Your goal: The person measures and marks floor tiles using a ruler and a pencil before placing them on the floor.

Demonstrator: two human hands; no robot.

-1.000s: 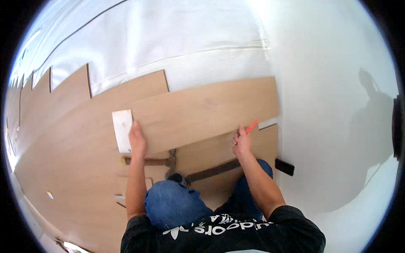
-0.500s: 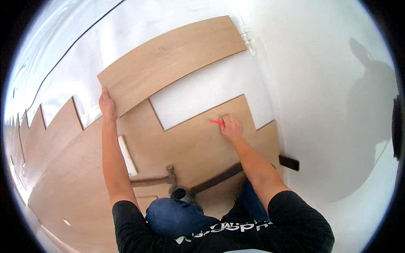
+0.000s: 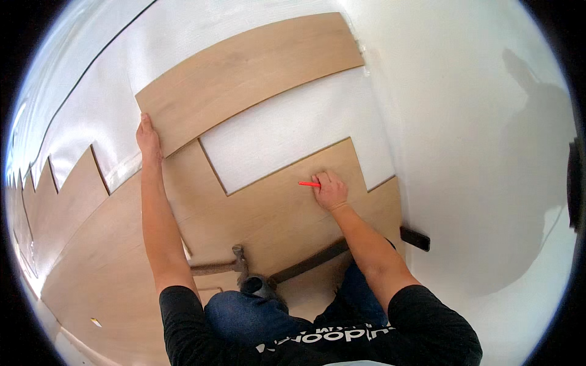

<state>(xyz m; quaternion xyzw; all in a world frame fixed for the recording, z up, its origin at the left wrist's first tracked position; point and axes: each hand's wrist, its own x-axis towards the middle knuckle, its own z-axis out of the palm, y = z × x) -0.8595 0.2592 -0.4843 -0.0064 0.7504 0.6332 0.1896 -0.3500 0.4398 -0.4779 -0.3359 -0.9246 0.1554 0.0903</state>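
My left hand [image 3: 148, 137] grips the left end of a loose wood-look floor plank [image 3: 250, 76]. The thumb and fingers close on that corner. The plank lies across the white underlay [image 3: 281, 137], beyond the laid floorboards [image 3: 268, 207], and its far right end comes near the white wall. Between the fingers of my right hand [image 3: 331, 190] is a slim red pencil-like marker [image 3: 308, 183], its tip pointing left. That hand rests over the laid boards, just short of their stepped edge. A hammer [image 3: 239, 261] lies on the boards by my knee.
Beside the hammer is a grey round piece with a dark hollow [image 3: 256, 285]. A long dark bar [image 3: 311, 262] runs toward my right forearm. Near the wall [image 3: 464, 152] sits a black flat block [image 3: 415, 238]. More stepped boards [image 3: 73, 177] continue at left.
My left hand and the plank have shifted slightly away from me, farther from the laid boards. My right hand still holds the red marker in nearly the same place.
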